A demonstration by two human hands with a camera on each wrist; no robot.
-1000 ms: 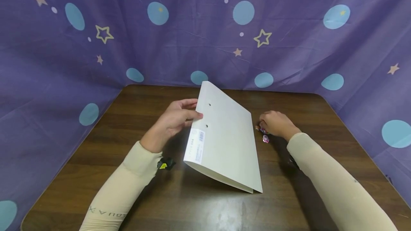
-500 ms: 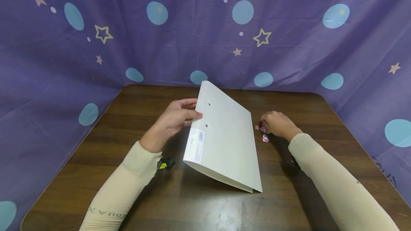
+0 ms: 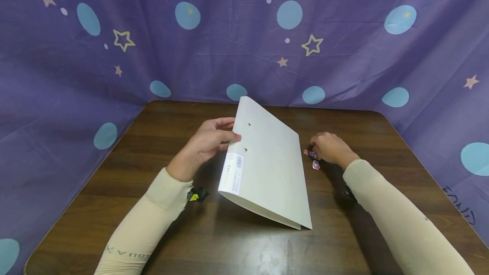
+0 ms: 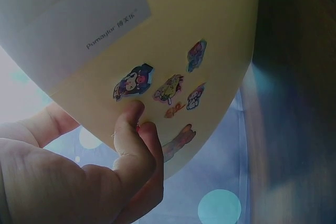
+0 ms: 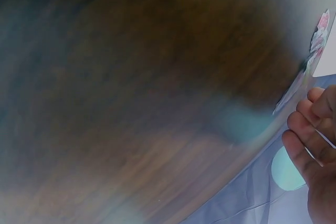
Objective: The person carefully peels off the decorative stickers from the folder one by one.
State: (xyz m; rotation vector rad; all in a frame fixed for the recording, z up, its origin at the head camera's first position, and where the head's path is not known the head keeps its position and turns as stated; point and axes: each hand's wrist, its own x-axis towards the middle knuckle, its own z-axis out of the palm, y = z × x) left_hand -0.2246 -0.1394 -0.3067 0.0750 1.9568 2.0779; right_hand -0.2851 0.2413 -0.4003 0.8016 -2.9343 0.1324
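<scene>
My left hand (image 3: 206,143) holds a white folder (image 3: 271,164) by its spine, thumb on the near cover and the other fingers behind. The folder stands tilted over the table, its lower right corner low. Two small holes and a barcode label (image 3: 232,173) show near its spine. In the left wrist view several cartoon stickers (image 4: 134,82) show on the folder's other cover, close to the fingers (image 4: 134,140). My right hand (image 3: 332,148) is bent down at a small cluster of colourful stickers (image 3: 316,164) right of the folder. I cannot tell whether its fingertips pinch one.
The brown wooden table (image 3: 126,173) stretches around both hands. A purple curtain (image 3: 229,54) with stars and blue dots hangs behind and at the sides. A dark object with a yellow patch (image 3: 195,197) shows beside the left wrist.
My right hand has shifted very slightly right, showing a bit more of the stickers. The left hand and the folder have stayed where they were.
</scene>
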